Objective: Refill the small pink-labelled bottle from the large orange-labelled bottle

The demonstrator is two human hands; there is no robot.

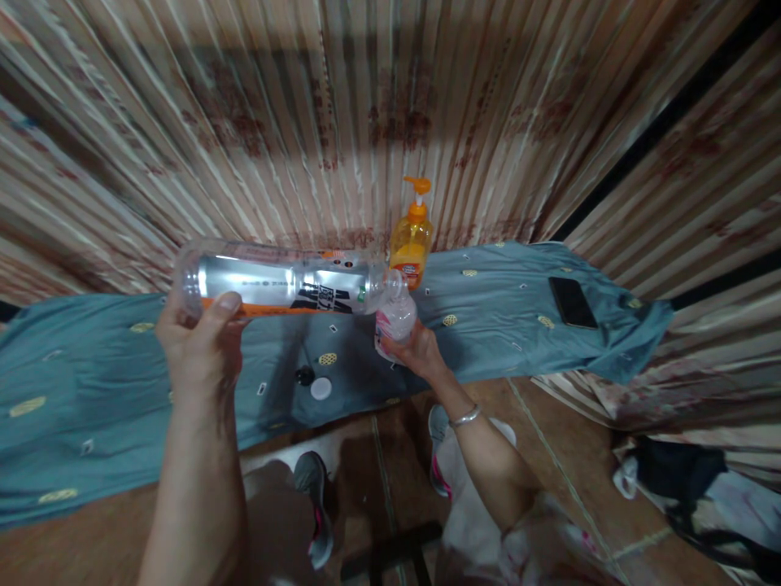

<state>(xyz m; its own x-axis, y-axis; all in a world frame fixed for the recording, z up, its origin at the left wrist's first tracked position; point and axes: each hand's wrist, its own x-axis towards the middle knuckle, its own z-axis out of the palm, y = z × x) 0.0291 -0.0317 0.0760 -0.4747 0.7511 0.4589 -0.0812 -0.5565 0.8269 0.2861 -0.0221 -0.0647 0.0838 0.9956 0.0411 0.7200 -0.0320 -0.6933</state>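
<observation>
My left hand (204, 334) is closed around the base end of a large clear plastic bottle (274, 281) with a silver and orange label. This bottle lies almost level in the air, its uncapped neck pointing right. Its mouth meets the top of a smaller clear bottle (396, 317) with pink on its label. My right hand (418, 350) wraps round that smaller bottle, which is held roughly upright. Whether liquid passes between them I cannot tell. Below, a black cap (304, 375) and a white cap (320, 388) lie on the blue-green cloth (359, 382).
Behind the two bottles stands a yellow pump bottle (412, 244) with an orange top. A black phone (572, 302) lies at the right of the cloth-covered surface. Pleated curtains (293, 122) hang behind it. Dark and pale fabric items (683, 472) sit at the lower right.
</observation>
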